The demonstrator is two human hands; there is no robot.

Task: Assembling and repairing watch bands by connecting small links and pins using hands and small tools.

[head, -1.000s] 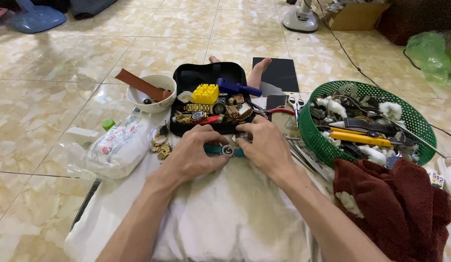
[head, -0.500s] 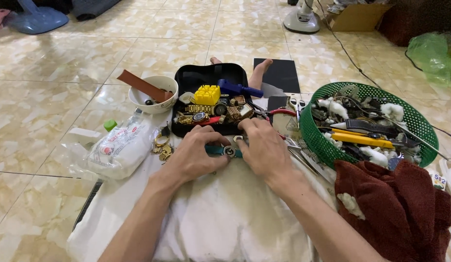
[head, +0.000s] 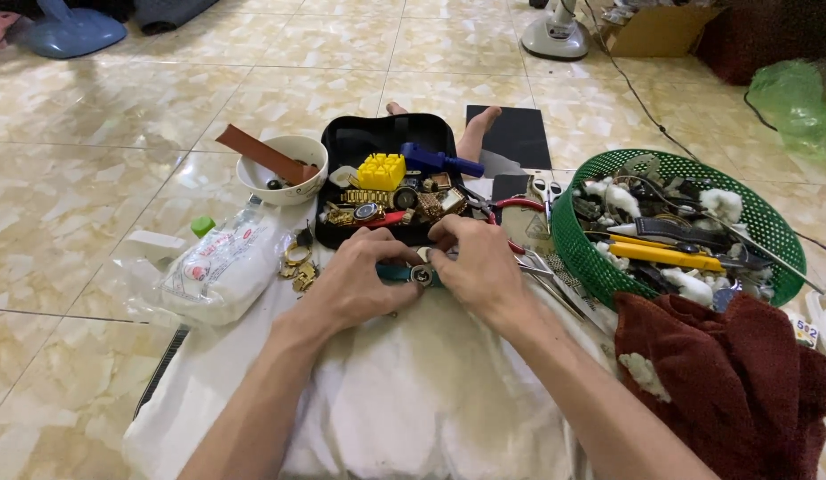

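My left hand [head: 359, 283] and my right hand [head: 477, 267] meet over a white cloth [head: 413, 391] and together grip a small round watch case with a teal strap [head: 413, 274]. The fingertips of both hands pinch it from either side, so most of it is hidden. Just beyond the hands lies a black tray [head: 342, 147] holding gold watch bands, small watch parts, a yellow block [head: 383, 171] and a blue-handled tool [head: 439, 162].
A white bowl [head: 281, 182] with a brown strap stands left of the tray. A clear plastic bag [head: 215, 271] lies at the left. A green basket [head: 750, 209] of tools sits right, a dark red towel [head: 733, 382] below it. Scissors [head: 546, 191] and pliers lie between.
Both hands have stayed on the watch, with only small finger shifts. The view has moved slightly.
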